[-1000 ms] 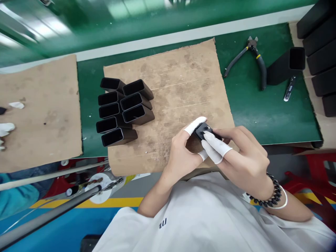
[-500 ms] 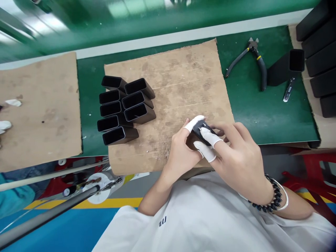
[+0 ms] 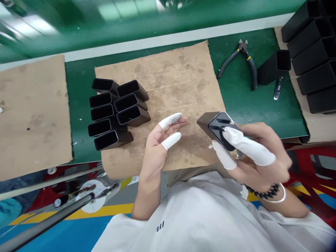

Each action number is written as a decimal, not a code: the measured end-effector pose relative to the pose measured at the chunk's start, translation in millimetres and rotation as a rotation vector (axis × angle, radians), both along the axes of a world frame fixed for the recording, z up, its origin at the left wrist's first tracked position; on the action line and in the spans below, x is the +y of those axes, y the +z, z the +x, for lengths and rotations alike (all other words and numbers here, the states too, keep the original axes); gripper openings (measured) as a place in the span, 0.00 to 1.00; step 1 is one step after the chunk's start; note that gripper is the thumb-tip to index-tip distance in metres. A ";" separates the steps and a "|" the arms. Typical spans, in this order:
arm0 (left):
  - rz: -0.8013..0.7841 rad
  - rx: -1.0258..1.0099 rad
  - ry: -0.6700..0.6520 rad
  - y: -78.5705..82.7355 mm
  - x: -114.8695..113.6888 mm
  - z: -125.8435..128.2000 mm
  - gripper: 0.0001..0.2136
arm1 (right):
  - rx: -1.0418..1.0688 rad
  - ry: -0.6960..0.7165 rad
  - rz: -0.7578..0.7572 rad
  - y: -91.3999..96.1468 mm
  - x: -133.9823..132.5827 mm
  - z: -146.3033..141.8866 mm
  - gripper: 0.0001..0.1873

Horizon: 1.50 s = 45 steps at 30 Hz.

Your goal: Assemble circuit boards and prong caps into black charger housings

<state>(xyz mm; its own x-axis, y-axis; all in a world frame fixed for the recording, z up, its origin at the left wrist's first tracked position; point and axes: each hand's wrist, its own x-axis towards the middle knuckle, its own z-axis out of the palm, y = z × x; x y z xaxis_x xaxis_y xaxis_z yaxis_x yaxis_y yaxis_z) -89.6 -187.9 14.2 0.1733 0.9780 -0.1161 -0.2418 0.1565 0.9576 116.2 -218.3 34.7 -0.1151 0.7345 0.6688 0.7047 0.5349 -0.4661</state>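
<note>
My right hand (image 3: 256, 150), with white finger cots on thumb and index finger, grips a black rectangular tube (image 3: 208, 122) above the right side of the cardboard sheet (image 3: 181, 77). The tube is tilted, and its near end looks closed by a dark face that my index finger touches. To the left, my left hand (image 3: 161, 140) is held over the cardboard with nothing in it, finger and thumb apart, also in white finger cots. Several black rectangular tubes (image 3: 135, 117) with open ends stand grouped at the cardboard's left side.
Pliers (image 3: 244, 57) with dark handles lie on the green table (image 3: 265, 112), beside a single black tube (image 3: 270, 68) and a small cutter-like tool (image 3: 278, 88). More black tubes (image 3: 315, 77) are stacked far right. Another cardboard sheet (image 3: 34, 112) lies left. Metal rods cross the lower left.
My left hand has let go of the black tube and moved left, its fingers now spread. My right hand has carried the tube to the right. The view has shifted slightly.
</note>
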 end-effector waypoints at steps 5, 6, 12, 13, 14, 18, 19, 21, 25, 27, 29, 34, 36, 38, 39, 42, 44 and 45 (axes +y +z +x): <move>0.119 0.107 0.000 -1.6 -9.3 8.9 0.22 | 0.165 0.054 -0.254 -18.7 13.8 -1.7 0.11; 0.162 0.155 -0.028 -0.6 -12.2 13.2 0.27 | 0.325 0.062 -0.379 -18.9 15.1 -2.3 0.09; 0.348 0.358 0.143 11.5 -22.9 46.1 0.36 | 1.392 0.339 -1.336 3.0 11.8 -6.5 0.12; 0.332 0.364 0.194 14.0 -22.1 49.3 0.35 | 1.452 0.394 -1.426 5.4 11.6 -6.1 0.13; 0.307 0.369 0.225 16.6 -20.9 51.4 0.34 | 1.488 0.431 -1.478 6.8 12.0 -5.3 0.14; 0.274 0.396 0.227 26.8 -17.7 52.3 0.34 | 1.525 0.411 -1.500 5.1 16.4 -0.7 0.16; 0.279 0.401 0.219 29.0 -18.0 52.0 0.34 | 1.527 0.385 -1.483 4.1 17.4 0.0 0.15; 0.295 0.397 0.206 33.0 -19.5 52.0 0.33 | 1.518 0.332 -1.444 2.7 18.8 0.8 0.14; 0.293 0.353 0.183 38.9 -23.4 53.8 0.34 | 1.406 0.302 -1.372 1.9 22.0 2.9 0.15; 0.269 0.304 0.181 40.8 -24.0 53.3 0.34 | 1.349 0.338 -1.322 0.6 23.7 5.5 0.17; 0.216 0.197 0.159 41.4 -22.8 50.7 0.34 | 1.302 0.368 -1.206 -3.2 23.8 8.8 0.20; -0.078 -0.136 -0.078 35.5 -13.8 38.4 0.31 | 0.818 0.290 -0.549 -19.6 17.6 17.5 0.18; -0.174 -0.178 -0.125 31.6 -11.2 35.8 0.33 | 0.539 0.235 -0.309 -22.2 15.7 19.7 0.19; -0.167 -0.155 -0.090 28.5 -11.4 36.3 0.32 | 0.426 0.198 -0.249 -19.8 13.4 19.2 0.25; -0.118 -0.120 -0.044 27.6 -12.7 37.5 0.32 | 0.454 0.187 -0.293 -16.9 11.6 17.7 0.28; 0.134 0.089 0.160 28.4 -19.4 43.0 0.34 | 0.753 0.214 -0.611 -4.2 3.1 8.7 0.32; 0.295 0.261 0.263 30.9 -24.2 46.4 0.34 | 0.990 0.305 -0.925 4.5 -2.5 1.1 0.27; 0.348 0.325 0.281 32.4 -26.3 47.6 0.33 | 1.091 0.382 -1.087 8.1 -4.2 -2.5 0.22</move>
<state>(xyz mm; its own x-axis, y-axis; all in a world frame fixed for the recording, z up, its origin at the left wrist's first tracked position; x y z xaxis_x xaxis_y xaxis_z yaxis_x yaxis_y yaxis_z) -42.0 -214.2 46.6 -0.0905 0.9716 0.2187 0.0881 -0.2109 0.9735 113.7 -222.6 42.8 -0.2335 0.9391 -0.2523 -0.3023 -0.3167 -0.8990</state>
